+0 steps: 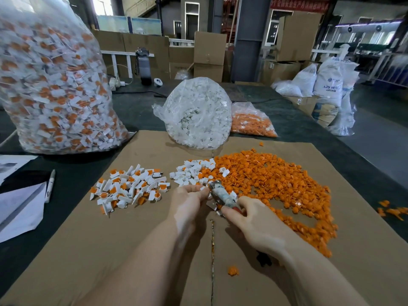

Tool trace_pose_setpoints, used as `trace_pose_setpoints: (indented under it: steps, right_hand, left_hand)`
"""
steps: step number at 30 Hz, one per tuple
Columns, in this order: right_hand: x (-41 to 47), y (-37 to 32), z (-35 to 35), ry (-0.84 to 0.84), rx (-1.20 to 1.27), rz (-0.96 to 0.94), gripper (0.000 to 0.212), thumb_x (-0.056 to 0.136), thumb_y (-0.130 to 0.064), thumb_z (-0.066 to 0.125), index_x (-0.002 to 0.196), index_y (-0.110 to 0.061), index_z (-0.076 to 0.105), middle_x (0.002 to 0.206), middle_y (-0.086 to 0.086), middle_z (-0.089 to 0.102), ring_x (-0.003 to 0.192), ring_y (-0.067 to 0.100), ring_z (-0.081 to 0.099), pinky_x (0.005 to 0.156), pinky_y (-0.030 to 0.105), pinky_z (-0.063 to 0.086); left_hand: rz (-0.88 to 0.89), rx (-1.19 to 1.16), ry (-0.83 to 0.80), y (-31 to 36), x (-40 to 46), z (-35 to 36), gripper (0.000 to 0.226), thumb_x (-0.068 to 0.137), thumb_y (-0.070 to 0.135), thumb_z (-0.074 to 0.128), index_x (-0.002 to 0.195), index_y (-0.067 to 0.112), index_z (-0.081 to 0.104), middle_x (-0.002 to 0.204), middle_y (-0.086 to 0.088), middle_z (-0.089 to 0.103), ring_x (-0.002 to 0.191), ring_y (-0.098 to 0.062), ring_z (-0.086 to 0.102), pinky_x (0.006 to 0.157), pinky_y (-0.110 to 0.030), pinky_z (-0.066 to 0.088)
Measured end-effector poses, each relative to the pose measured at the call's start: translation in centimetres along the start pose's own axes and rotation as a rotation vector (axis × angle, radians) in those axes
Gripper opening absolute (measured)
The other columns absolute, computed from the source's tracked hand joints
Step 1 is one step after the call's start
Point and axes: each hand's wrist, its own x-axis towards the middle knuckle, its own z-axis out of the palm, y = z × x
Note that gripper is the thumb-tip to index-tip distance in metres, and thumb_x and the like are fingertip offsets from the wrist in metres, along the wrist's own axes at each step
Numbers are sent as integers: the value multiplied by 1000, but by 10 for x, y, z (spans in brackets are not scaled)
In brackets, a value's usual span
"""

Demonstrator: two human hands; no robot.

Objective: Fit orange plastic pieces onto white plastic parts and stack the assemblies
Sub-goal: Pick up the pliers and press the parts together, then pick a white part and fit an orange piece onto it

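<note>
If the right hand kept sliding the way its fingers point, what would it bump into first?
The right hand points up and left, its grip around a tool. Going straight on, it would probably meet the left hand first, then the loose white pieces. Depth is hard to judge.

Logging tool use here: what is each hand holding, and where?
The right hand grips a small tool by its lower handle end. The left hand pinches a white part at the tool's tip.

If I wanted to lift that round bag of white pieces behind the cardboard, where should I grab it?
Probably by the loose, crumpled plastic at the left edge of the bag of white pieces, coming from the left. There the film gathers into slack folds that a hand can close on; elsewhere it is stretched taut over the parts. A second hand under the bottom would likely help.
</note>
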Motion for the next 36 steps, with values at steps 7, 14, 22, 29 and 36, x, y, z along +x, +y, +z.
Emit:
trace_pose_setpoints:
  steps: [7, 14, 22, 29, 36]
  right_hand:
    - [7, 20, -5, 207, -104, 84, 32, 88, -54, 51, 96, -22, 49, 88, -11, 48, 79, 8, 48, 58, 19, 34]
    - [27, 49, -4, 421, -670, 144, 49, 89, -59, 45, 119, -21, 49, 117, 0, 54, 112, 19, 48, 91, 30, 40]
    - [32, 42, 9, 608, -655, -116, 36, 85, -36, 65, 111, -11, 65, 110, 11, 63, 104, 31, 56, 95, 48, 38]
    - [30, 24, 47, 561, -222, -509, 8, 77, -1, 72, 80, -7, 69, 75, 4, 64, 71, 25, 60, 65, 42, 52]
    - [28, 27, 52, 630, -157, -524, 12, 73, 3, 75, 79, -6, 69, 76, 3, 66, 73, 21, 62, 68, 33, 53]
  left_hand:
    - [117, 160, 79, -9, 13, -11, 8, 89, 6, 61, 85, -1, 63, 63, -8, 62, 48, -9, 57, 46, -16, 45]
    - [438, 657, 45, -28, 18, -12, 22, 94, 17, 54, 111, 16, 68, 109, 6, 62, 101, -5, 51, 76, -6, 31]
    - [488, 744, 5, -33, 23, -13, 23, 94, 19, 53, 111, 21, 69, 118, 3, 65, 114, -11, 54, 80, -11, 32]
    - [500, 663, -79, -30, 17, -19, 25, 86, 7, 62, 109, 16, 70, 102, 2, 68, 93, -6, 59, 77, -7, 42]
    - [593, 801, -119, -35, 11, -20, 34, 79, 17, 73, 112, 25, 66, 99, 15, 61, 91, -3, 56, 80, -10, 42]
